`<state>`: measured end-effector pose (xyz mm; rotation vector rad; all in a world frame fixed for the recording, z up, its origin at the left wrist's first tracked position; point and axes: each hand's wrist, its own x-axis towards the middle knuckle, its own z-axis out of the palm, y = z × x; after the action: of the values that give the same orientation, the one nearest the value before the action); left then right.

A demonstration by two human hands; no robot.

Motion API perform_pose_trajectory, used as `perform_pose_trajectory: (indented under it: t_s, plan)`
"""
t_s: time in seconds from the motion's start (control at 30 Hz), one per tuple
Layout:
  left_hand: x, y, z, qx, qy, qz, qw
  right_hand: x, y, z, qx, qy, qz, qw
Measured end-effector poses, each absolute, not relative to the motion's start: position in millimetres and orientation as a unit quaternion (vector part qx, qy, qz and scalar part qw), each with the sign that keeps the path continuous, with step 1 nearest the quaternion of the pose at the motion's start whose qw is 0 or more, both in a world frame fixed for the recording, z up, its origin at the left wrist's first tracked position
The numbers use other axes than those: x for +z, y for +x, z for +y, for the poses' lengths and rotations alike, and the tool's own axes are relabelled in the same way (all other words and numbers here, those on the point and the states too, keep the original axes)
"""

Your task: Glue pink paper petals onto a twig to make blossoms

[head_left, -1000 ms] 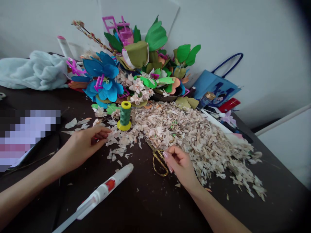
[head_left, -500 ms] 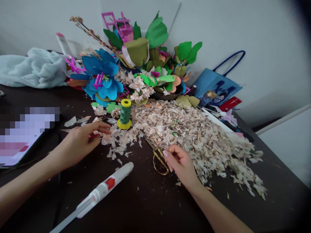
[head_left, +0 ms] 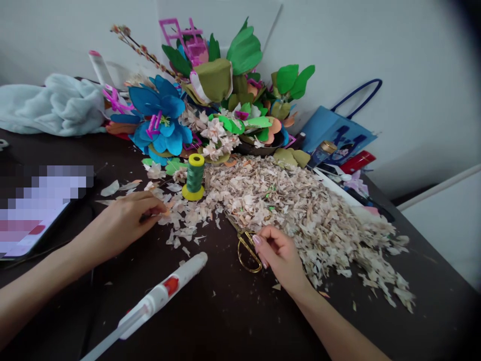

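Note:
My left hand (head_left: 124,220) rests on the dark table (head_left: 233,321), fingers pinched together on a small pale paper scrap at the left edge of the scattered pieces (head_left: 188,220). My right hand (head_left: 280,255) lies curled beside gold-handled scissors (head_left: 246,245), fingertips touching their handle loops; whether it grips them is unclear. A big heap of pale paper petals (head_left: 300,210) spreads behind and to the right of that hand. A green thread spool (head_left: 194,176) stands upright between the two hands, farther back.
A white glue gun (head_left: 158,298) lies diagonally at the front. Paper flowers, blue (head_left: 161,120) and green, pile at the back. A light-blue cloth (head_left: 52,105) sits back left, a tablet (head_left: 33,210) at left, a blue bag (head_left: 338,133) and small bottle back right.
My left fingers have curled from reaching flat into a pinch on a scrap. My right hand has stayed by the scissors.

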<state>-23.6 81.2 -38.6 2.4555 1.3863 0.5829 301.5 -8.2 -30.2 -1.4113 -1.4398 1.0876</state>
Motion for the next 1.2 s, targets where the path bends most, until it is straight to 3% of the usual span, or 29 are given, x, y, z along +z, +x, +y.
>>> perform_pose_trajectory:
  t_s: [0.47, 0.87, 1.03, 1.2]
  plan:
    - [-42, -14, 80, 0.224, 0.869, 0.424, 0.118, -34, 302, -8, 0.443, -0.566, -0.565, 0.405]
    - [-51, -10, 78, 0.155, 0.909, 0.382, 0.062, -31, 301, -9, 0.431, -0.569, -0.573, 0.403]
    - [-44, -9, 77, 0.230, 0.883, 0.395, 0.109, -32, 301, -9, 0.440, -0.567, -0.566, 0.406]
    - [-31, -10, 73, 0.277, 0.770, 0.528, 0.226, -32, 301, -8, 0.445, -0.561, -0.564, 0.411]
